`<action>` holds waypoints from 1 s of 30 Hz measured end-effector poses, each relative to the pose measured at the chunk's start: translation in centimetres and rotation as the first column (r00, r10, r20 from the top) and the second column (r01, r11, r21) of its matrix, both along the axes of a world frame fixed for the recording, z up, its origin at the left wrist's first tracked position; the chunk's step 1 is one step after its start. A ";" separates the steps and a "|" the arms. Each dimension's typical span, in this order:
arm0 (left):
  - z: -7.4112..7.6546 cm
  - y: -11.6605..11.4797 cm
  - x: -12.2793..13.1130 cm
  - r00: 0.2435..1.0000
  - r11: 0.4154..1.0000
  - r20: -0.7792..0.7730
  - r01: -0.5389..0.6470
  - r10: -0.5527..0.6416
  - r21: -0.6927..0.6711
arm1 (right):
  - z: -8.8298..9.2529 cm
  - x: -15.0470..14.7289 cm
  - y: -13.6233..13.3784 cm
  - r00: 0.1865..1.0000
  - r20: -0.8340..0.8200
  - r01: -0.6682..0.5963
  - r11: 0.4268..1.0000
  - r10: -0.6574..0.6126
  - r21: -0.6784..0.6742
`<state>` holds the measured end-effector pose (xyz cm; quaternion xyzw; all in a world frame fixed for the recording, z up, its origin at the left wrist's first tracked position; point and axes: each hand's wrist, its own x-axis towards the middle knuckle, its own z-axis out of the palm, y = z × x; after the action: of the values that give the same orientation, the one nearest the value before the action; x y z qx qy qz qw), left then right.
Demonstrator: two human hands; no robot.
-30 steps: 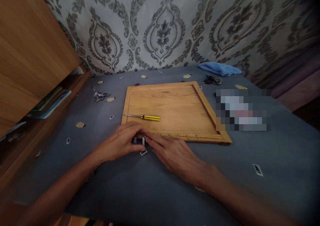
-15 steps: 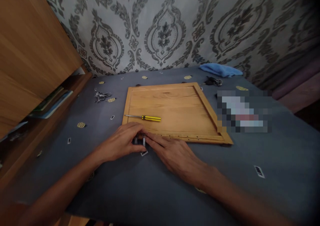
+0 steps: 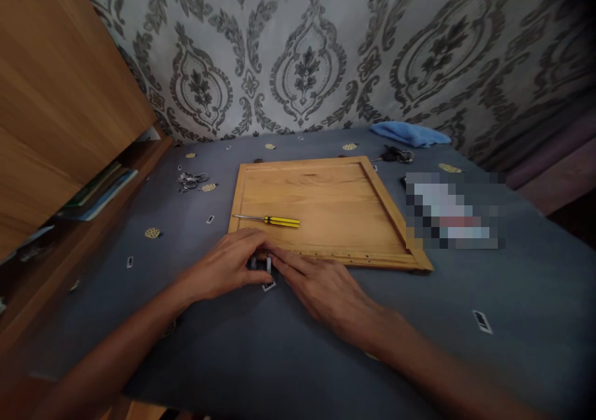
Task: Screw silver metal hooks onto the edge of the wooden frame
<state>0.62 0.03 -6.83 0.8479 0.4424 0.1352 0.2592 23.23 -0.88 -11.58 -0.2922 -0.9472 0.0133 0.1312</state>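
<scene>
A framed wooden panel (image 3: 316,190), like a cabinet door, lies flat on a dark grey patterned cloth. At its near edge, left of the middle, my left hand (image 3: 235,262) closes thumb and fingers around a small shiny metal fitting (image 3: 269,265), mostly hidden. My right hand (image 3: 326,283) lies along the same edge, fingers together and fingertips meeting the left hand's at the fitting. What those right fingertips pinch, if anything, is hidden. A screwdriver (image 3: 282,221) with a yellow and black handle rests on the panel, tip to the left. Several small dark holes dot the near frame strip.
Loose metal pieces (image 3: 192,181) lie left of the panel. Keys (image 3: 395,154) and a blue cloth (image 3: 410,134) are at the back right, near a blurred-out object (image 3: 451,212). A wooden cabinet (image 3: 60,91) stands left; a patterned wall (image 3: 307,54) closes the back.
The view has shifted very slightly. Both hands stay at the metal fitting in nearly the same pose, and the screwdriver and panel have not moved.
</scene>
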 end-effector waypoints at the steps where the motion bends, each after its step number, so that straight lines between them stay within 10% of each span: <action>1: 0.0 0.0 0.0 1.000 1.000 0.002 0.000 0.000 0.002 | 0.0 0.0 0.0 1.000 -0.005 0.001 1.000 -0.001 0.005; 30: 1.7 1.8 -3.0 0.964 0.991 0.229 -0.133 0.131 -0.007 | -0.5 0.2 0.0 1.000 -0.018 -0.006 0.999 0.007 0.039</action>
<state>-2.41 1.87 -5.10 0.7963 0.4645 0.2511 0.2951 23.44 -0.84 -12.12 -0.2865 -0.9470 -0.0021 0.1452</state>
